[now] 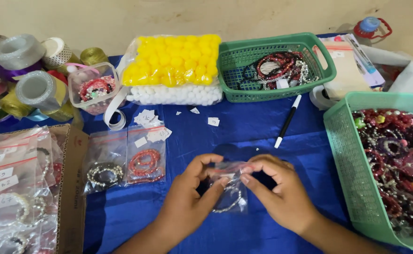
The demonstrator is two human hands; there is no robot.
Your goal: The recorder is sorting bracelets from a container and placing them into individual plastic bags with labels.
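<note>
We work on a blue cloth table cover under a plain beige wall. Our left hand and right hand are both closed in a pinch on the top edge of a small clear plastic zip bag with a silver bead bracelet inside, low at the centre of the cloth. Bare cloth lies just above the hands. To the left lie two flat clear bags with red seals, then a brown cardboard box of labelled bags at the edge. A white marker pen with a black cap lies to the upper right. A light green plastic basket of bracelets closes the right side; a darker green basket and a clear pack of yellow and white balls stand behind.
</note>
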